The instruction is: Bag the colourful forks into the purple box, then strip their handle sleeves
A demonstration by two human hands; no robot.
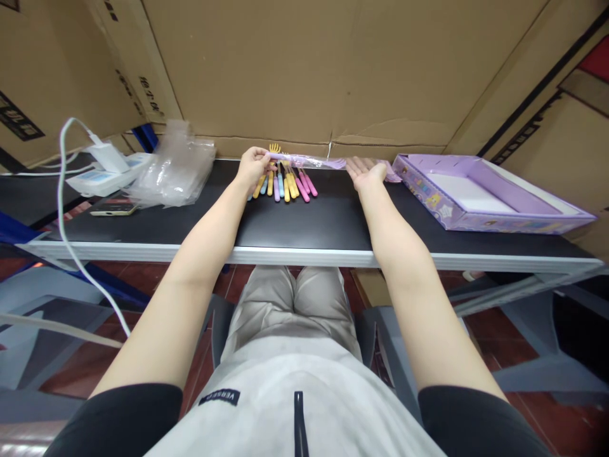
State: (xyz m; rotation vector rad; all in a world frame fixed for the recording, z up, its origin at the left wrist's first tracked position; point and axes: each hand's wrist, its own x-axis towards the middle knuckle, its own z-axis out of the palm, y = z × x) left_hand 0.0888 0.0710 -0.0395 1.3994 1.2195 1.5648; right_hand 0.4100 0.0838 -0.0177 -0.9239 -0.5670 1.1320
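Observation:
A purple back scratcher [304, 159], clawed at its right end and wrapped in a clear plastic sleeve, stretches between my hands above the table. My left hand [254, 169] is closed on its left end in a pinch. My right hand [366, 173] lies beside the clawed end, palm turned up and fingers stretched out. Clear sleeve film and something pink-purple [391, 172] show just past its thumb; I cannot tell exactly what that is. Below the sleeve several back scratchers [286, 188] with yellow, blue, purple and pink handles lie fanned out on the black tabletop.
A purple printed box tray [518, 220] sits at the right. To the left are a pile of clear plastic bags [177, 171], a phone [113, 207] and a white power strip [107, 178] with a charger and cable. Cardboard [304, 70] walls the back.

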